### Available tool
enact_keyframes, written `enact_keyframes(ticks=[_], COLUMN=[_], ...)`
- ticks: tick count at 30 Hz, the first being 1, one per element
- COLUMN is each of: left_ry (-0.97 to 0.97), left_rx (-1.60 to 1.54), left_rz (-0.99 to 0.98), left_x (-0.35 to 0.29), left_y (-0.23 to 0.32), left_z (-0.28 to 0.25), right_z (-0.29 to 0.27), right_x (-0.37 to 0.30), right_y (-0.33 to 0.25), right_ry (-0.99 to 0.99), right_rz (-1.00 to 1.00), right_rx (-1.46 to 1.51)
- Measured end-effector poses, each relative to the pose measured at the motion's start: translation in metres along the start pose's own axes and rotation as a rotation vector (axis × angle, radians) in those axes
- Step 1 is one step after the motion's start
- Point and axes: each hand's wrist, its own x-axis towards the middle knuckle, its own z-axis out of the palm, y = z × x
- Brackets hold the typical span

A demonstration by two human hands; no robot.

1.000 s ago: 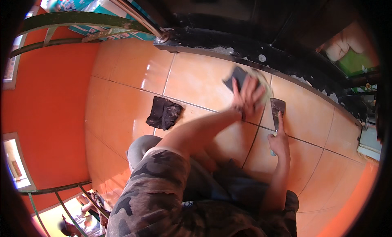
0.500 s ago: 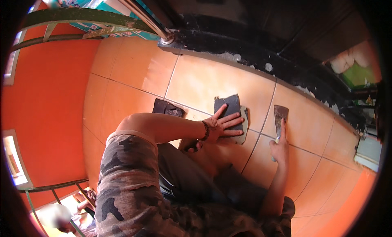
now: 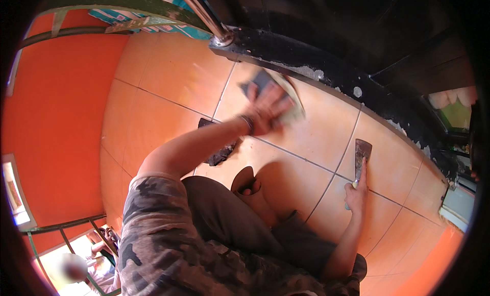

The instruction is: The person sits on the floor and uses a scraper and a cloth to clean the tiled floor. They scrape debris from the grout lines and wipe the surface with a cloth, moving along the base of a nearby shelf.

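My left hand, smeared by motion, is on a dark grey sheet that looks like sandpaper, near the foot of the black panel. A pale greenish layer sticks out from under the hand; the contact with the floor is hard to make out. In my right hand is a scraper with a worn, rusty-looking blade. Its handle lies in the grip, with the index finger stretched along it. A dark crumpled piece lies on the tiles, partly behind my left forearm.
Orange floor tiles spread around my bent legs and foot. Ahead runs a black panel with chipped paint and a shiny metal post. An orange wall stands left; another person is beyond a railing.
My left hand has moved away from me toward the panel, and the grey sheet has moved and turned with it. The right hand still grips the scraper. The view has shifted slightly.
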Motion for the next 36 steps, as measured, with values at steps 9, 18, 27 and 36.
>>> enact_keyframes(ticks=[9,18,27,36], left_ry=[0.055,0.017,0.413,0.203], left_rx=[-0.071,-0.073,0.019,-0.093], left_rz=[0.031,0.223,-0.663,-0.533], left_x=[-0.075,-0.136,-0.095,-0.198], left_y=[-0.016,0.012,-0.112,0.004], left_z=[0.011,0.047,0.026,0.061], right_z=[0.001,0.013,0.023,0.037], right_x=[-0.001,0.006,-0.004,0.006], right_y=[-0.011,0.008,0.011,0.041], right_ry=[0.018,0.118,0.135,0.447], right_rz=[0.069,-0.055,0.018,-0.055], right_rx=[0.087,0.056,0.223,-0.109])
